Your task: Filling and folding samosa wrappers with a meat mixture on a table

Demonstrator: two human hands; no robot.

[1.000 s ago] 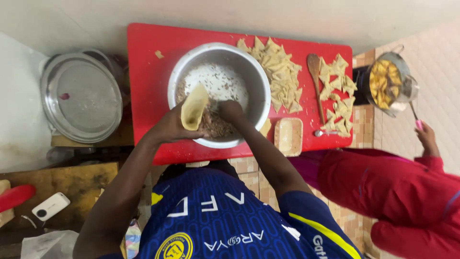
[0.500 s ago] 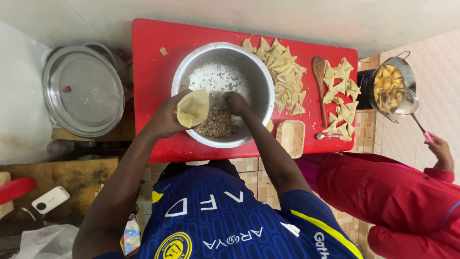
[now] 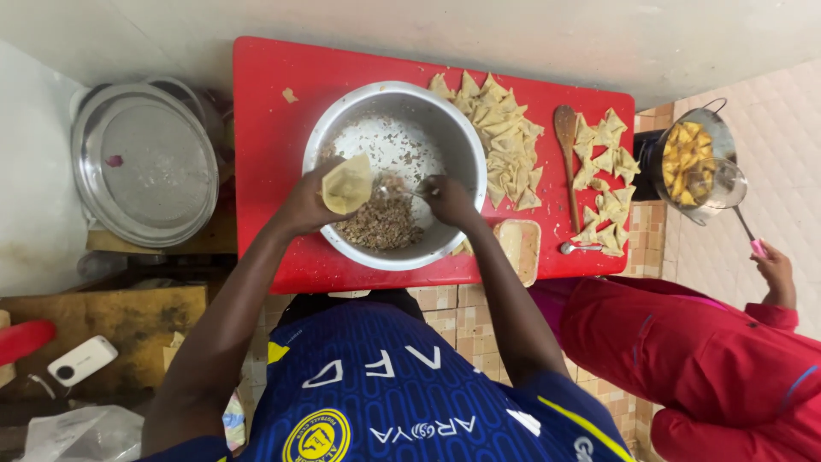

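The left hand [image 3: 304, 205] is gripping a folded pastry cone [image 3: 346, 182] over the steel bowl [image 3: 395, 103] on the red counter [image 3: 265, 103], while the right hand [image 3: 451, 201], clenched on a spoon [image 3: 395, 193], is scooping minced filling [image 3: 380, 224]; filling looks underway, and loading the cone would need a steady tip

Landmark: bowl [image 3: 395, 171] on table [image 3: 265, 111]. Filling [image 3: 380, 224] in bowl's near part. Left hand [image 3: 304, 205] with pastry cone [image 3: 346, 183] over bowl's left rim, right hand [image 3: 449, 201] with spoon [image 3: 395, 193] over right rim. Folded pastries [image 3: 505, 145] right of bowl, wooden spoon [image 3: 567, 162] further right. Tray [image 3: 141, 162] left, off table. Frying pot [image 3: 693, 162] far right.
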